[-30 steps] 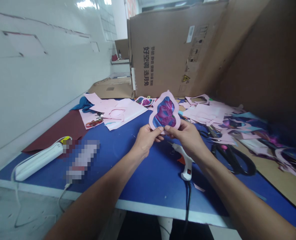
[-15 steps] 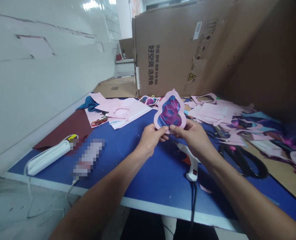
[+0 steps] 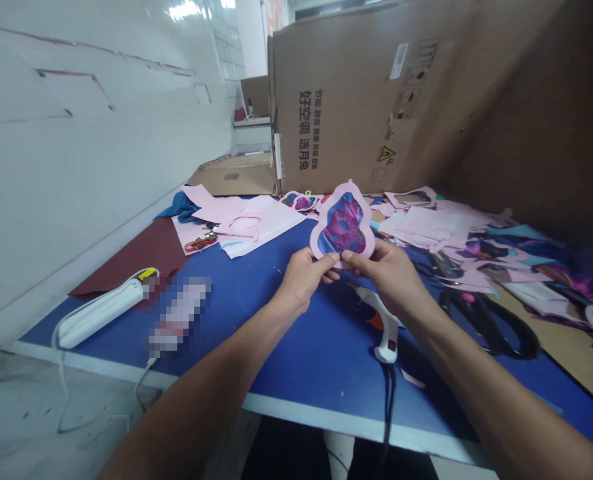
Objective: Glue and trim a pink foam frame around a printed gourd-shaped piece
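Between my hands a gourd-shaped pink cutout [image 3: 343,223] stands up above the table, with shiny blue and purple floral fabric inside its pink border. My left hand [image 3: 306,272] pinches its lower left edge, thumb in front and fingers behind. On the lower right edge my right hand [image 3: 376,263] grips in the same way, the two thumbs almost touching. Below my right hand a white hot glue gun [image 3: 387,330] with an orange trigger lies on the blue table, its cord hanging over the front edge.
Pink sheets [image 3: 256,220] and a maroon sheet [image 3: 126,257] lie at the left, near a white power strip [image 3: 103,313]. Pink and fabric scraps [image 3: 431,227] pile up at the right, beside black-handled scissors [image 3: 506,327]. A large cardboard box [image 3: 346,100] stands behind.
The view has shifted very slightly. Both hands keep the same hold on the gourd-shaped cutout, and nothing on the table has moved.
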A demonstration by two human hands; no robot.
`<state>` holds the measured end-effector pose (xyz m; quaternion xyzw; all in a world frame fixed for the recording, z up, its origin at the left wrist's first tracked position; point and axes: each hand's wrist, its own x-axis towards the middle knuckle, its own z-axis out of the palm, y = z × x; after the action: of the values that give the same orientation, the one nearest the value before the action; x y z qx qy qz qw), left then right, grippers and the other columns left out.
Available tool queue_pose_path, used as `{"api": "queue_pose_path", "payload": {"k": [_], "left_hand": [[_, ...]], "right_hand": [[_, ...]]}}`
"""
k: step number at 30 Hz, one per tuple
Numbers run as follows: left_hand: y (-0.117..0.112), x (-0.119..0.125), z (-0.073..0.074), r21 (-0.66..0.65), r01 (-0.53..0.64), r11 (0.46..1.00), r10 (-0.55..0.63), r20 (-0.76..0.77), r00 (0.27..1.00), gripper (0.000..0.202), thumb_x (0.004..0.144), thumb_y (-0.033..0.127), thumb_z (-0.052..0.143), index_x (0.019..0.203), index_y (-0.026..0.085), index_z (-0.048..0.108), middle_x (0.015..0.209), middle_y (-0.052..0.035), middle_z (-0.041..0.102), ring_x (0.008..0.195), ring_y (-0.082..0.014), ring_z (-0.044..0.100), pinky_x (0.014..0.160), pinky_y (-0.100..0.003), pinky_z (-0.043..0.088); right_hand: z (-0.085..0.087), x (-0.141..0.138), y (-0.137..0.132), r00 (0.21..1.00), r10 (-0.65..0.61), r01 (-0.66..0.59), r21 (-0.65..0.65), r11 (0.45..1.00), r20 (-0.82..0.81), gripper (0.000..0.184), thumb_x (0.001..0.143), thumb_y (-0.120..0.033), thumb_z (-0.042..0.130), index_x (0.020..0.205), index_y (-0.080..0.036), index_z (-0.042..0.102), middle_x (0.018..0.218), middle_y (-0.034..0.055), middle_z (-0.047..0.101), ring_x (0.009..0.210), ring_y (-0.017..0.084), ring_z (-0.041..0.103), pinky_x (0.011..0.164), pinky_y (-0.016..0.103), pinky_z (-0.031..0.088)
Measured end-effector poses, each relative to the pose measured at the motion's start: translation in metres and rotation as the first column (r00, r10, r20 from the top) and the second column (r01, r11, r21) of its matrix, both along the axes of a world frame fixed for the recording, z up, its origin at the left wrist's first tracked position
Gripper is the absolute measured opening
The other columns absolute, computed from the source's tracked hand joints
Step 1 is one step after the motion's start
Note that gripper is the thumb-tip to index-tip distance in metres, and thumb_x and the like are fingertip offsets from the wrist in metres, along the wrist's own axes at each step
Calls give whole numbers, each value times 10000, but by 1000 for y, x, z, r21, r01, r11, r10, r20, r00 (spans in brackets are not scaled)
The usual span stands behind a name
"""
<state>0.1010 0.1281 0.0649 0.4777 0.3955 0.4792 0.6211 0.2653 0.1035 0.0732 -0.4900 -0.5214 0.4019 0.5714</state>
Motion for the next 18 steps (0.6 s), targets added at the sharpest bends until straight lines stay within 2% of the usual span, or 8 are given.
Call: {"api": "queue_pose_path", "payload": {"k": [11, 18], "left_hand": [[1, 0, -3, 9, 17, 1000, -17, -10, 1000, 178, 886, 289, 832, 854, 141, 739, 722, -38, 738, 596, -102, 643, 605, -223, 478], [-1, -1, -2, 16, 28, 999, -28, 6, 1000, 159, 899, 273, 817, 876, 140, 734, 781, -50, 766, 612, -99, 654, 604, -218, 478]], "right_hand": [[-1, 0, 0, 1000, 13, -13, -26, 1000, -16, 359, 703, -476, 947, 857, -208, 764, 770, 22, 729, 658, 173, 581, 620, 320, 473], [-1, 0, 1, 999, -36, 36, -26, 999, -15, 362, 713, -490, 938, 856, -205, 765, 784, 44, 757, 671, 183, 603, 626, 326, 479]]}}
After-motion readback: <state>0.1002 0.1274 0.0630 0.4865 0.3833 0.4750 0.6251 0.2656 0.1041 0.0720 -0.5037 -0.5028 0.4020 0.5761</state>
